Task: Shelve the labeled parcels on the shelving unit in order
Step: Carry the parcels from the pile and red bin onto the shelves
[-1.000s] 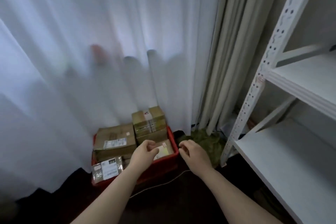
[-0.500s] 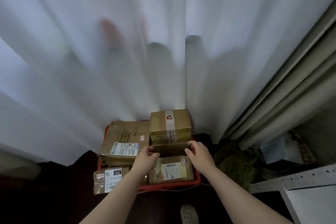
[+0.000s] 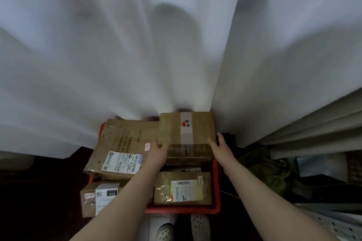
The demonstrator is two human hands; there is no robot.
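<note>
A red crate (image 3: 216,180) on the floor holds several labeled cardboard parcels. At its back right stands a brown box with a white tape strip and a red mark (image 3: 187,129), stacked on another box. My left hand (image 3: 157,153) presses against this box's lower left corner. My right hand (image 3: 220,148) lies flat on its right side, fingers straight. A wide flat parcel (image 3: 123,148) lies at the left, a parcel with a yellow label (image 3: 182,188) at the front, and a small parcel marked 010 (image 3: 98,197) at the front left. A corner of the white shelving unit (image 3: 337,221) shows at bottom right.
A white sheer curtain (image 3: 156,55) hangs right behind the crate, with a beige curtain (image 3: 313,123) to the right. A green bag (image 3: 274,172) and dark clutter lie between crate and shelf. My feet in white clogs (image 3: 199,227) stand just before the crate.
I have leaned closer over the crate, and the shelf has slid almost out of view. Both hands moved up from the lower box to the sides of the taped top box.
</note>
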